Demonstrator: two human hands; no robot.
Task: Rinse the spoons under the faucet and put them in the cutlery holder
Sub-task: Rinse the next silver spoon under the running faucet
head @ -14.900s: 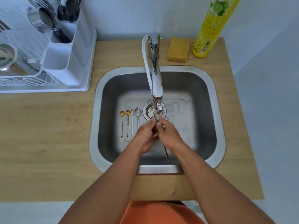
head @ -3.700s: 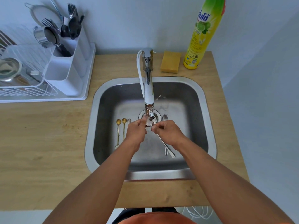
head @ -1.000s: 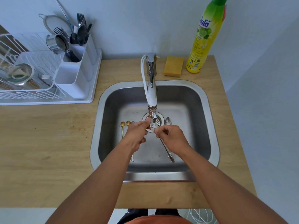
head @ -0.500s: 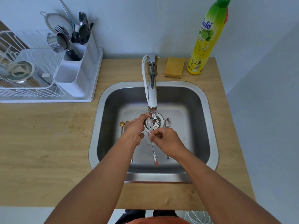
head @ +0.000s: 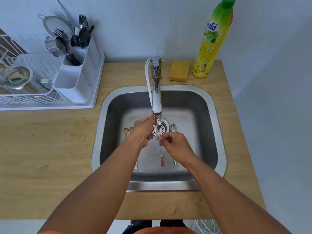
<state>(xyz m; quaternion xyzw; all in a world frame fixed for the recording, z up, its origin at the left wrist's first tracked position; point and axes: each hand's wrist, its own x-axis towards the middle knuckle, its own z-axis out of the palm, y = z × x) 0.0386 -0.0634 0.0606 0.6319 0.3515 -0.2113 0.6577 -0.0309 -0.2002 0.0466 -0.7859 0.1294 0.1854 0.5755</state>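
Note:
Under the faucet [head: 156,100] my right hand [head: 176,146] pinches a thin spoon [head: 161,155] by its stem, the red-tipped handle pointing toward me. My left hand [head: 142,131] curls its fingers round the spoon's upper end beside the nozzle; the bowl is hidden. Two gold spoons [head: 126,131] lie on the sink floor at the left, partly under my left hand. A silver spoon [head: 173,128] lies right of the drain. Another silver handle [head: 136,164] shows below my left wrist. The white cutlery holder [head: 74,83] stands at the back left with dark utensils in it.
The steel sink [head: 219,132] is set in a wooden counter. A white dish rack [head: 25,92] with metal ware sits left of the holder. A yellow sponge [head: 179,70] and a tall yellow-green detergent bottle [head: 211,46] stand behind the sink at the right.
The held spoon has swung so that its red-tipped handle hangs toward me. My left hand has risen closer to the faucet nozzle. The spoons lying in the sink have not moved.

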